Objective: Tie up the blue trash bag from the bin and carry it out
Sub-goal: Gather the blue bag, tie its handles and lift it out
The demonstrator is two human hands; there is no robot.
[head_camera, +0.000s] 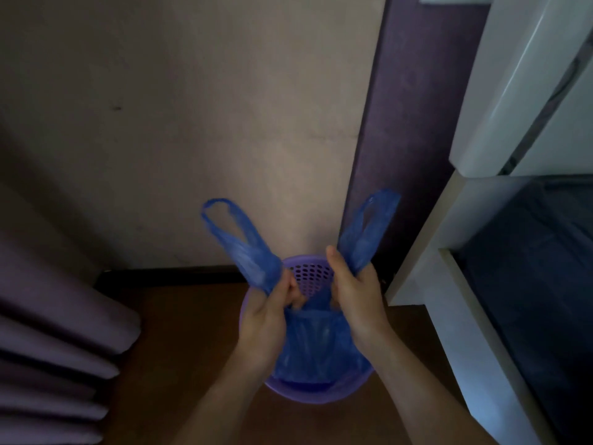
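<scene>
A blue trash bag (pixel 316 345) sits inside a purple perforated bin (pixel 309 273) on the brown floor near the wall. My left hand (pixel 269 316) grips the bag's left handle loop, which sticks up and to the left. My right hand (pixel 356 293) grips the right handle loop, which points up and to the right. Both hands are close together above the bin's mouth, with the bag's neck gathered between them. The bag's contents are hidden.
A beige wall (pixel 224 123) stands behind the bin, with a dark purple panel (pixel 407 123) to its right. White shelving or a bed frame (pixel 449 252) runs along the right side. Purple curtain folds (pixel 54 348) hang at the lower left.
</scene>
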